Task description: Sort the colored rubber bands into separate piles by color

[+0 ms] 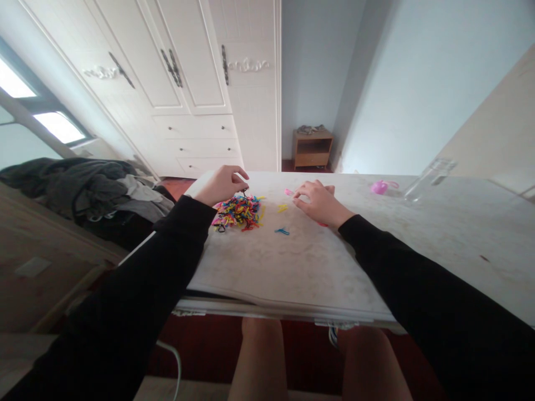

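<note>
A heaped pile of small colourful rubber bands (240, 213) lies on the left part of the table. My left hand (225, 182) is above its far edge, thumb and finger pinching a dark rubber band (244, 191). My right hand (315, 200) rests low over the table to the right, fingers bent and slightly apart, with nothing visible in them. Beside its fingertips are pink rubber bands (288, 191). Between the hands lie yellow rubber bands (283, 208), and nearer to me blue rubber bands (282, 230). A red band (322, 224) shows partly beneath my right wrist.
Farther right on the table (267, 267) are a pink pouch-like object (380, 187) and a clear bottle (430, 179). Dark clothes (83, 195) are heaped beyond the left edge. A white wardrobe (188, 72) and a small wooden cabinet (312, 149) stand behind.
</note>
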